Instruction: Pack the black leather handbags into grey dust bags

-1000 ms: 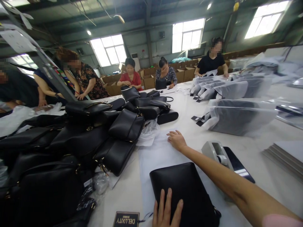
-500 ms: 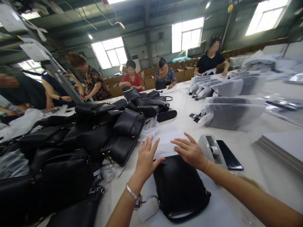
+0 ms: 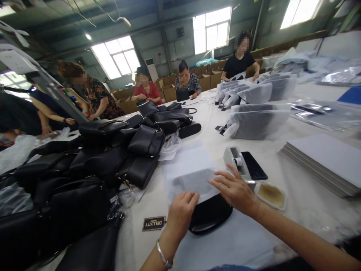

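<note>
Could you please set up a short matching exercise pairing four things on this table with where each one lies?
Things:
1. tape dispenser
2. black label card
3. stack of grey boards
4. black bag

Places:
A. at the table's right edge
B. under the folded white sheet, beneath the left hand and right hand
C. beside the dark phone
D. flat on the table, left of the left hand

Pairs: 1-C, 2-D, 3-A, 4-B
</note>
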`<state>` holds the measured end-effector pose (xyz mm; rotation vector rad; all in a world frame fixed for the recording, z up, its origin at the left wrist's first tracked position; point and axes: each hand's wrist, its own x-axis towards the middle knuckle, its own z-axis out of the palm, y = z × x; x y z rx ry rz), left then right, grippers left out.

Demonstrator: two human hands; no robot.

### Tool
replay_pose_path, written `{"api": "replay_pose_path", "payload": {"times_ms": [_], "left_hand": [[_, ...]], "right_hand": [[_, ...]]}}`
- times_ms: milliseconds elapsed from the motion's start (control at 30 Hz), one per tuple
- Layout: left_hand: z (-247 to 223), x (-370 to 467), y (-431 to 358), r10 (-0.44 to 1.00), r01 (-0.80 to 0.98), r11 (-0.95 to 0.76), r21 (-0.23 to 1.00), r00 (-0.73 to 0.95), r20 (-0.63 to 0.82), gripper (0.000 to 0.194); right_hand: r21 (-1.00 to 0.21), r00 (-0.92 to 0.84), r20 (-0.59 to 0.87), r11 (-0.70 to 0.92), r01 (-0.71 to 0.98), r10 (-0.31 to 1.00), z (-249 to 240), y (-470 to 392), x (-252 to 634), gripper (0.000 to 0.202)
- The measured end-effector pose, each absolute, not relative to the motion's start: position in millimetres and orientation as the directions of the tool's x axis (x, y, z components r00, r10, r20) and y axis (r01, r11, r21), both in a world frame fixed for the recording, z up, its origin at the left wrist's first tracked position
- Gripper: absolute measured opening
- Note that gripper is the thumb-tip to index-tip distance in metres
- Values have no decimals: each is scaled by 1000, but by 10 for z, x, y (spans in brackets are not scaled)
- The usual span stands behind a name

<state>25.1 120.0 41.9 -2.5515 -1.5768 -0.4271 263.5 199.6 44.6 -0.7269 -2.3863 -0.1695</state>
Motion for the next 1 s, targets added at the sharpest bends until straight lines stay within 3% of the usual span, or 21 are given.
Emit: {"api": "replay_pose_path", "payload": {"times_ms": [133,533,733,833,1000], "left_hand": [[184,330,996,856,882,-461,99,412,312,25],[-29,487,787,853,884,-454,113,394,342,26],[-120,517,628,872,899,-417,133,355,336,31],[-123,527,589,873,899,-417,137,354,337,34],[-98,525,583,881,900,-410,152,347,321,35]], "right_hand": [[-70,-637,628,848,525,447,231,1803,2757,29],[-69,-668,564,835,547,485,-115,1685,3114,32],[-208,-745,430,859,467,509,-211,1139,3399,23],[-280,-796,346,864,418,497,-260,896,3433,32],[-407,-771,305,809,425,559,-355,877,3312,23]]}}
